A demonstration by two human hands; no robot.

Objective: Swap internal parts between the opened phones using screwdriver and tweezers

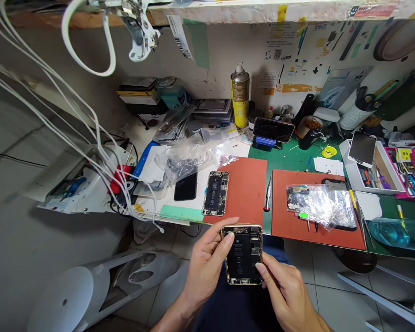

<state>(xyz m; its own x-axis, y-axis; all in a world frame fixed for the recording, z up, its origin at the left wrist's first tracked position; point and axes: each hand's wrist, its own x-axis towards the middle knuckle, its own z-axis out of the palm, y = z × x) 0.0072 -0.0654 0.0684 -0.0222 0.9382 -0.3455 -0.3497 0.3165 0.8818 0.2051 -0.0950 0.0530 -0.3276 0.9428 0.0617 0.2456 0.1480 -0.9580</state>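
An opened smartphone (240, 258), its black battery and circuit boards bare inside a gold frame, is held upright in front of the bench edge. My left hand (207, 263) grips its left side, thumb pressed on the upper left inside. On the lower right edge, my right hand (285, 281) pinches the frame, its thumb by the boards. A second opened phone (216, 193) lies on the bench just beyond, partly over a red-brown mat (247, 189). To the right of that mat's middle rests a slim screwdriver (269, 193).
Clear bags of parts (311, 203) lie on another red-brown mat (283, 230) at right. A phone on a blue stand (265, 142), a yellow spray can (240, 99) and a white tool box (387, 173) stand farther back. White cables (97, 124) hang at left.
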